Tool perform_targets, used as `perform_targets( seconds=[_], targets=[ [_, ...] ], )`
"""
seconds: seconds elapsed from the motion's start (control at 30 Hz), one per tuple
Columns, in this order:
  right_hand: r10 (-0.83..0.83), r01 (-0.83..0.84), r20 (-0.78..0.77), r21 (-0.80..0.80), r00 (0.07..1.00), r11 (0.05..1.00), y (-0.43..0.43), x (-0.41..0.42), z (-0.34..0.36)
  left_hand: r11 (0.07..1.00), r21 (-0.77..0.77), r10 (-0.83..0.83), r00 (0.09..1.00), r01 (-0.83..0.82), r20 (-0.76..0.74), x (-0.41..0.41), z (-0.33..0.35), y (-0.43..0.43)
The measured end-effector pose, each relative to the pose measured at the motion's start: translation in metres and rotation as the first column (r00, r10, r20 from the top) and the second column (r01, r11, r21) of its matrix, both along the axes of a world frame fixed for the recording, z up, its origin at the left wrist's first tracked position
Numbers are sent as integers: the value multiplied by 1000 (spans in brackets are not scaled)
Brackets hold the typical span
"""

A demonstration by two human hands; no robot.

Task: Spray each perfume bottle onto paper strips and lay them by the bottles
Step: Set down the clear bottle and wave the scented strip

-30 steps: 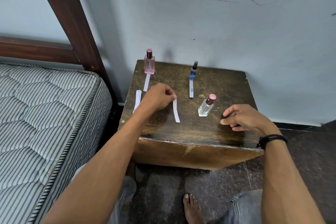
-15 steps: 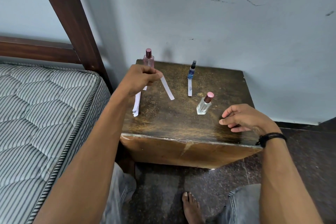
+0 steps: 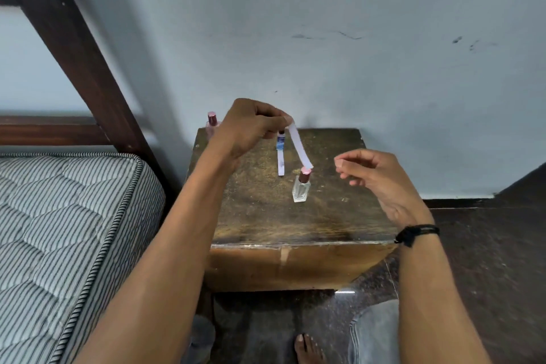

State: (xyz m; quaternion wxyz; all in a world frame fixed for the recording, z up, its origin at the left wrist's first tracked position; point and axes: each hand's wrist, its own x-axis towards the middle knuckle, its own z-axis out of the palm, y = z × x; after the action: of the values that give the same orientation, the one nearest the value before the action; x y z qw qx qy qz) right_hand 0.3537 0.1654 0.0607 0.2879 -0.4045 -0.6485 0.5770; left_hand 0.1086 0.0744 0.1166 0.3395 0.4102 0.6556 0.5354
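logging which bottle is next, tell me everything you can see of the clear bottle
The clear bottle is square-sided, glass by its look, with a dark red cap, pink on top. It stands upright on the wooden table, right of centre. No hand holds it; the paper strip pinched by the left hand ends at its cap, contact unclear.

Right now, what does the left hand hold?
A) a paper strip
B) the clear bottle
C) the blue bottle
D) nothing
A: the left hand pinches one end of the strip above the table, and the free end hangs down near the cap of the clear bottle, which stands untouched.
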Motion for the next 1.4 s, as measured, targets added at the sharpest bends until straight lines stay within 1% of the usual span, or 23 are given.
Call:
perform_targets(
  seconds=[0.07,0.2,0.4,0.5,0.67,0.8,0.87,0.93,1.07,1.23,1.4],
  targets=[
    [-30,29,-63,-17,998,999,1,3,0,999,-4,-43,999,43,-13,14,8,19],
    [-113,94,-194,-102,974,990,3,11,-1,993,-34,-114,993,113,-32,33,14,59],
    [-313,265,-283,-195,907,944,17,14,-19,974,-111,-203,978,195,-57,54,5,113],
    [-388,325,-293,-242,874,914,25,10,-29,962,-145,-239,970,230,-50,61,-3,132],
    [-489,409,-246,-313,837,857,39,-2,-49,939,-229,-267,964,257,-16,63,-24,160],
    [-638,605,-68,-257,767,754,50,-15,-77,904,-321,-290,957,283,27,60,-42,178],
    [-670,640,-9,-286,742,713,53,-20,-87,883,-364,-301,953,295,40,59,-50,186],
    [-680,655,31,-305,733,692,55,-25,-93,859,-413,-302,951,301,66,56,-56,193],
    [-674,666,86,-288,733,688,62,-29,-94,818,-481,-291,948,316,128,49,-67,202],
    [-645,663,158,-233,748,712,67,-30,-96,785,-497,-283,928,370,243,44,-78,208],
    [-609,643,229,-124,759,755,70,-32,-100,769,-523,-299,930,367,214,43,-84,211]
  ],
)
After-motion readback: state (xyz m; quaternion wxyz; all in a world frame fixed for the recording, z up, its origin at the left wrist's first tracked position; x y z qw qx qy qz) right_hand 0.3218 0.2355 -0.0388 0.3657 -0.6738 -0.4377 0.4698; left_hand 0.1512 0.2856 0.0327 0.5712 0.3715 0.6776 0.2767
